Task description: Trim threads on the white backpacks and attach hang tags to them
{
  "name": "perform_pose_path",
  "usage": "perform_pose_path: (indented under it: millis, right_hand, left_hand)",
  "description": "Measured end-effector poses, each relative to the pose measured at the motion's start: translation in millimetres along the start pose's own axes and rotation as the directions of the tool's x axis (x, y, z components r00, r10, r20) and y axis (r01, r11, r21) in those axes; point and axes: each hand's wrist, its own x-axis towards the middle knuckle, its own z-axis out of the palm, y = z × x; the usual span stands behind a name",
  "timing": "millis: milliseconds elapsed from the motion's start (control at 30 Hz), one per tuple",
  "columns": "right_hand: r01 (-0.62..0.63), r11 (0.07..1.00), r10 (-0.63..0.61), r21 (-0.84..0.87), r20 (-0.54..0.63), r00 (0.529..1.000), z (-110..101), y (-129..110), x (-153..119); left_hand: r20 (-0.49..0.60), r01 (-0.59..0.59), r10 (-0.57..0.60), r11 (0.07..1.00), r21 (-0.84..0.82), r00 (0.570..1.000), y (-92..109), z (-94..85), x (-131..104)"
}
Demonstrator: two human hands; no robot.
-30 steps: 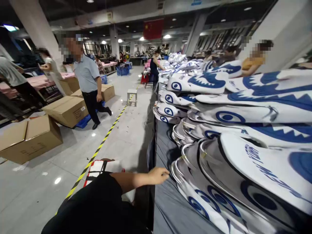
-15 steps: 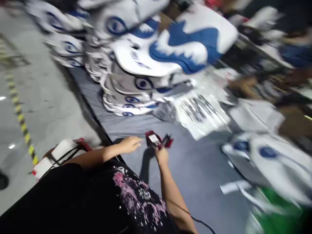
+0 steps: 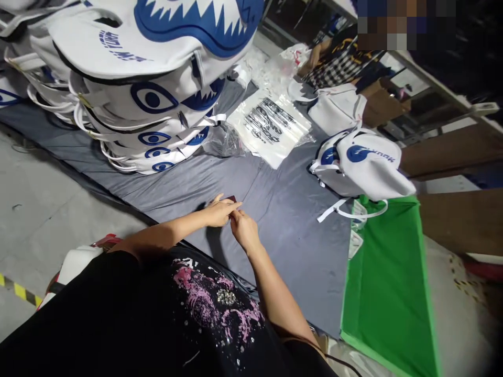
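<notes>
In the middle of the head view, my two hands meet above the grey cloth of the table [image 3: 286, 251]. A small dark red case [image 3: 233, 198] shows only as a corner behind the fingers; the rest is covered. My left hand [image 3: 219, 212] is closed around its left side, its forefinger reaching across to the other hand. My right hand [image 3: 244, 230] has its fingers curled in at the case's near right side, touching the left fingertips.
White bags [image 3: 157, 99] with blue eyes and teeth are stacked at the left. Beyond my hands lies a printed plastic bag [image 3: 271, 125]. More white bags [image 3: 369, 162] sit at right by a green cloth bin [image 3: 389, 283]. Another person's hand [image 3: 314, 57] is at the back.
My left hand has moved in to the case and closed on it beside my right hand. The case, spread apart earlier, is now mostly covered. The view has swung right and sharpened.
</notes>
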Motion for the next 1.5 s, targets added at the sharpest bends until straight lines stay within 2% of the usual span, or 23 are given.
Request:
perform_pose_path:
  millis: [100, 200, 267, 367, 467, 633, 700, 767, 833, 900, 967, 1067, 1133, 1200, 1367, 1433, 1500]
  right_hand:
    - [0.063, 0.983, -0.053, 0.172, -0.064, 0.997, -4, 7, -1]
    - [0.1, 0.938, -0.055, 0.333, -0.141, 0.989, -9, 15, 3]
    - [0.114, 0.929, -0.06, 0.353, -0.161, 0.985, -15, 22, 5]
    - [0.108, 0.963, -0.066, 0.246, -0.172, 0.983, -26, 33, 8]
    - [0.016, 0.984, 0.02, 0.177, -0.198, 0.98, -33, 43, 10]
    - [-0.041, 0.961, 0.091, 0.273, -0.172, 0.981, -31, 58, 12]
    - [-0.099, 0.95, 0.164, 0.296, -0.202, 0.966, -29, 67, 10]
    - [-0.162, 0.916, 0.269, 0.368, -0.26, 0.927, -27, 73, 7]
    - [-0.141, 0.867, 0.318, 0.477, -0.315, 0.894, -24, 74, 6]
    - [-0.06, 0.814, 0.306, 0.578, -0.339, 0.89, -21, 69, 7]
    - [-0.022, 0.698, 0.33, 0.716, -0.294, 0.897, -15, 65, 7]
    - [-0.091, 0.343, 0.44, 0.935, -0.075, 0.895, 1, 70, 2]
    - [-0.139, 0.15, 0.464, 0.979, 0.055, 0.884, 15, 79, -6]
    - [-0.171, 0.051, 0.459, 0.984, 0.129, 0.879, 30, 87, -15]
    - [-0.215, -0.183, 0.409, 0.959, 0.273, 0.871, 55, 86, -28]
    - [-0.2, -0.256, 0.426, 0.946, 0.296, 0.855, 61, 84, -30]
    - [-0.168, -0.321, 0.479, 0.932, 0.313, 0.82, 68, 86, -37]
  left_hand:
    - [0.067, 0.069, -0.064, 0.995, -0.078, 0.996, -5, -4.5, 7]
    - [0.128, 0.098, -0.08, 0.986, -0.138, 0.988, -10, -13.0, 7]
    - [0.159, 0.109, -0.079, 0.976, -0.191, 0.984, -12, -19.3, 6]
    - [0.145, 0.143, -0.111, 0.961, -0.235, 0.983, -15, -27.7, 4]
    - [0.109, 0.183, -0.161, 0.954, -0.238, 0.981, -17, -34.6, 3]
    - [0.057, 0.225, -0.217, 0.949, -0.219, 0.974, -21, -49.6, -4]
    - [0.032, 0.246, -0.245, 0.946, -0.209, 0.969, -24, -56.8, -8]
    - [0.025, 0.266, -0.267, 0.939, -0.217, 0.963, -26, -62.8, -12]
    - [0.032, 0.277, -0.278, 0.929, -0.245, 0.96, -26, -66.3, -14]
    - [0.042, 0.272, -0.272, 0.92, -0.281, 0.961, -24, -67.8, -14]
    - [0.023, 0.258, -0.273, 0.875, -0.41, 0.962, -22, -69.4, -14]
    - [-0.055, 0.202, -0.326, 0.7, -0.685, 0.944, -23, -75.1, -16]
    - [-0.115, 0.157, -0.39, 0.6, -0.785, 0.914, -29, -80.3, -22]
    - [-0.167, 0.133, -0.475, 0.536, -0.834, 0.864, -39, -84.2, -30]
    - [-0.196, 0.171, -0.697, 0.42, -0.891, 0.689, -65, -83.4, -57]
    - [-0.177, 0.206, -0.742, 0.394, -0.896, 0.647, -72, -81.7, -65]
    - [-0.166, 0.24, -0.763, 0.39, -0.889, 0.625, -77, -81.2, -70]
